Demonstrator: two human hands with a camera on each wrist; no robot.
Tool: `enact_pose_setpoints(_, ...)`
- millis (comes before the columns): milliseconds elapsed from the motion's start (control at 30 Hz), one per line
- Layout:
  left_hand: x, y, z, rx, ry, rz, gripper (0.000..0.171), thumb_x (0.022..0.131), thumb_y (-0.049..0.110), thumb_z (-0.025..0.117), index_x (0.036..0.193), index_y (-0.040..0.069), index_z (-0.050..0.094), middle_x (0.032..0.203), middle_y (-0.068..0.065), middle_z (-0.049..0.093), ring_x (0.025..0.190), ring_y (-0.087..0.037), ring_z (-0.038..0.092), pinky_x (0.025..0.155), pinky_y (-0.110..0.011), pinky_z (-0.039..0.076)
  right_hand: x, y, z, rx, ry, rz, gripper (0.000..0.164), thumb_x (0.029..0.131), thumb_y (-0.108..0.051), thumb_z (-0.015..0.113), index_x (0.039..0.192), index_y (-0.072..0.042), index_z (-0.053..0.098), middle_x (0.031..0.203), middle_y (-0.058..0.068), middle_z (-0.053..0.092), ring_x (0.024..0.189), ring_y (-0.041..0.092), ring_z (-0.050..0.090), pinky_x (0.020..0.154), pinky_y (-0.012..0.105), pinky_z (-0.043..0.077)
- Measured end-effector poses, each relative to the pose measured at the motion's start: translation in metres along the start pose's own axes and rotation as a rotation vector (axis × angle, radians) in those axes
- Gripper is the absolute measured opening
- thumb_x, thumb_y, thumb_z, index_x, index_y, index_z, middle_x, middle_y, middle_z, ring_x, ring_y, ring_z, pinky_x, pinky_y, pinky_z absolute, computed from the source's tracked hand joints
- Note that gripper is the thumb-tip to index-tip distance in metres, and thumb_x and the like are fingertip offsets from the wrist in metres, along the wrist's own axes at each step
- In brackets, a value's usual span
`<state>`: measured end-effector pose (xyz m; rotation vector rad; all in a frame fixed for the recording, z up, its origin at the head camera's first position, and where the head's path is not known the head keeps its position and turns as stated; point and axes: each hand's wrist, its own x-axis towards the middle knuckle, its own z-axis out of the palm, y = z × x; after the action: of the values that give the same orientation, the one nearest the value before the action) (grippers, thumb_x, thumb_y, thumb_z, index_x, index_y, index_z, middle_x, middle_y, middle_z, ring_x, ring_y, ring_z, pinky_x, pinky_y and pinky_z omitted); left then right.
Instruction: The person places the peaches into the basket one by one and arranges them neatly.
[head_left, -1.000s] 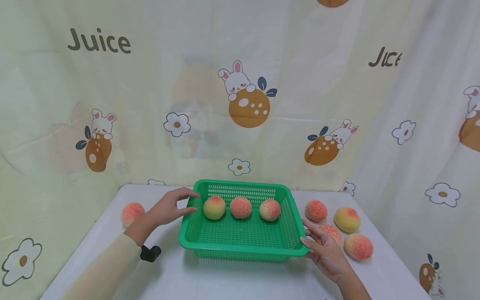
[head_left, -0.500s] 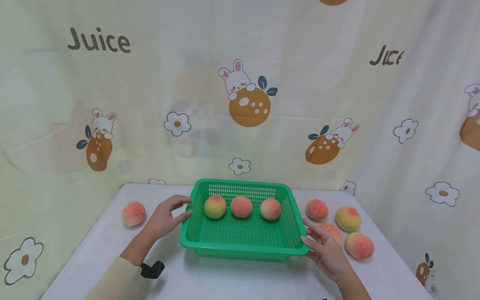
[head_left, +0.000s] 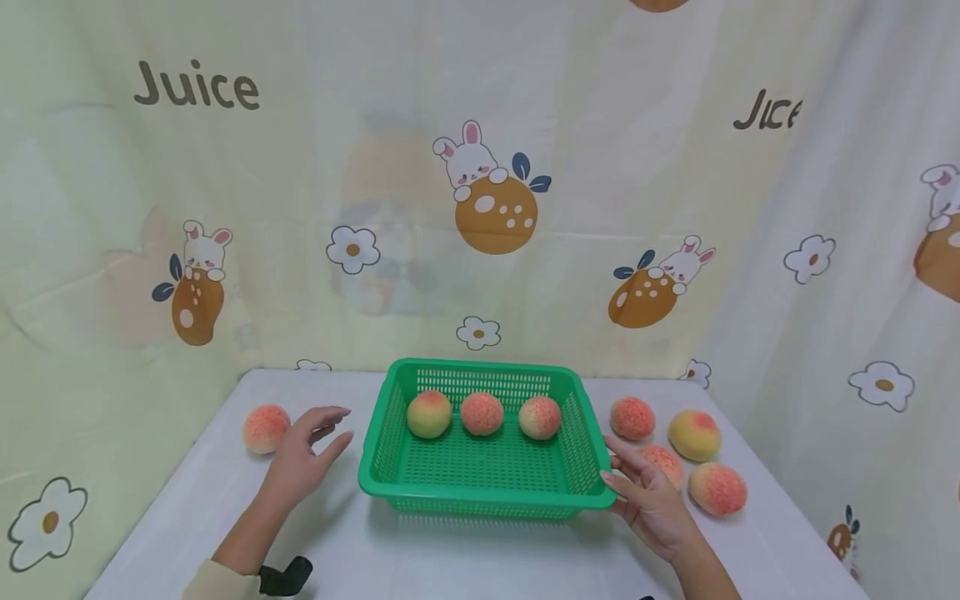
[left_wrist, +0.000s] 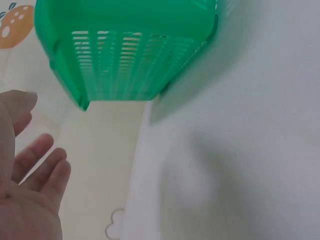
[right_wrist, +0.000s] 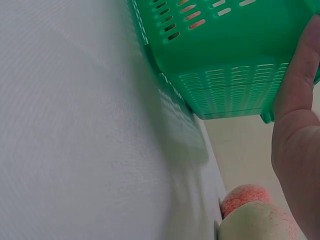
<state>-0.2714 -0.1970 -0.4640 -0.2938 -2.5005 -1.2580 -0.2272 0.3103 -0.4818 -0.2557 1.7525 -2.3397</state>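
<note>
A green plastic basket [head_left: 487, 471] stands on the table with three peaches in a row inside: a yellow one [head_left: 429, 415], a pink one [head_left: 482, 414] and a paler one [head_left: 540, 417]. My right hand [head_left: 651, 504] holds the basket's right rim, its thumb lying along the side in the right wrist view. To the left of the basket, my left hand [head_left: 303, 458] hovers with fingers spread and nothing in them. Just behind its knuckles is a pink peach [head_left: 265, 429], partly covered by the hand. In the left wrist view the left fingers [left_wrist: 55, 180] are apart from the basket.
Beyond the right hand lie several more peaches: a pink one [head_left: 632, 418], a yellow one [head_left: 695, 435], one partly hidden by the fingers [head_left: 663, 465] and a larger pink one [head_left: 718, 489]. A printed curtain [head_left: 337, 167] hangs behind the white table [head_left: 465, 567].
My left hand has let go of the space at the basket's left rim and moved left, toward the lone peach. The right hand and the basket stay in place.
</note>
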Motion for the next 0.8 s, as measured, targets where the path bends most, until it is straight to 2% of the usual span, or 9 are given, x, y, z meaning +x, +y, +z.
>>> enact_pose_setpoints(300,-0.018,-0.01,-0.021,0.024,0.135,-0.095,0.038,0.097,0.017,0.071,0.133,0.005,0.063,0.132,-0.017,0.065,0.124,-0.035,0.063,0.105,-0.044,0.05,0.0,0.003,-0.001,-0.001,0.003,0.009,0.07,0.104,-0.003,0.054,0.164,-0.01,0.019,0.116,-0.007,0.057,0.102,0.006,0.069,0.089,0.028,0.061)
enact_pose_setpoints(400,-0.021,-0.011,-0.03,-0.008,0.176,-0.15,0.039,0.098,0.018,0.07,0.133,0.004,0.063,0.133,-0.019,0.063,0.126,-0.039,0.062,0.097,-0.021,0.055,0.0,0.003,-0.001,0.002,0.002,0.006,0.069,0.104,-0.003,0.053,0.164,-0.01,0.019,0.116,-0.007,0.057,0.102,0.006,0.069,0.089,0.028,0.061)
enact_pose_setpoints(500,-0.022,-0.014,-0.037,-0.053,0.227,-0.196,0.04,0.098,0.019,0.07,0.134,0.003,0.061,0.135,-0.02,0.061,0.128,-0.04,0.06,0.085,0.002,0.044,0.0,0.002,0.0,0.001,0.003,0.006,0.069,0.105,-0.003,0.053,0.164,-0.011,0.019,0.116,-0.007,0.057,0.102,0.006,0.069,0.09,0.028,0.061)
enact_pose_setpoints(567,-0.022,-0.017,-0.042,-0.066,0.258,-0.229,0.043,0.098,0.021,0.07,0.136,0.003,0.06,0.137,-0.019,0.06,0.129,-0.039,0.058,0.082,0.006,0.037,0.0,0.001,0.0,-0.004,0.005,0.006,0.069,0.105,-0.003,0.053,0.164,-0.011,0.02,0.117,-0.007,0.057,0.102,0.006,0.069,0.09,0.028,0.061)
enact_pose_setpoints(600,-0.022,-0.018,-0.044,-0.062,0.274,-0.245,0.045,0.098,0.023,0.07,0.137,0.004,0.059,0.138,-0.018,0.06,0.13,-0.037,0.057,0.084,0.005,0.037,0.0,0.001,0.0,-0.006,0.008,0.007,0.069,0.104,-0.004,0.054,0.164,-0.012,0.02,0.117,-0.007,0.057,0.102,0.006,0.069,0.09,0.028,0.061)
enact_pose_setpoints(667,-0.022,-0.022,-0.047,-0.036,0.3,-0.274,0.047,0.099,0.026,0.068,0.14,0.005,0.058,0.14,-0.017,0.058,0.131,-0.035,0.056,0.095,-0.006,0.045,0.0,0.001,-0.001,-0.01,0.011,0.009,0.068,0.104,-0.004,0.054,0.164,-0.012,0.021,0.117,-0.007,0.057,0.102,0.006,0.069,0.09,0.028,0.061)
enact_pose_setpoints(733,-0.022,-0.025,-0.049,-0.011,0.322,-0.292,0.048,0.1,0.028,0.067,0.141,0.006,0.057,0.141,-0.017,0.057,0.133,-0.035,0.053,0.106,-0.025,0.05,0.0,0.001,-0.001,-0.014,0.014,0.01,0.068,0.104,-0.004,0.054,0.164,-0.011,0.021,0.117,-0.007,0.056,0.101,0.006,0.069,0.089,0.028,0.061)
enact_pose_setpoints(800,-0.021,-0.029,-0.049,0.003,0.347,-0.292,0.048,0.1,0.027,0.066,0.141,0.005,0.056,0.142,-0.019,0.056,0.136,-0.037,0.051,0.113,-0.047,0.047,0.001,0.001,-0.001,-0.017,0.015,0.013,0.069,0.104,-0.004,0.054,0.164,-0.011,0.02,0.118,-0.006,0.056,0.101,0.006,0.069,0.089,0.028,0.061)
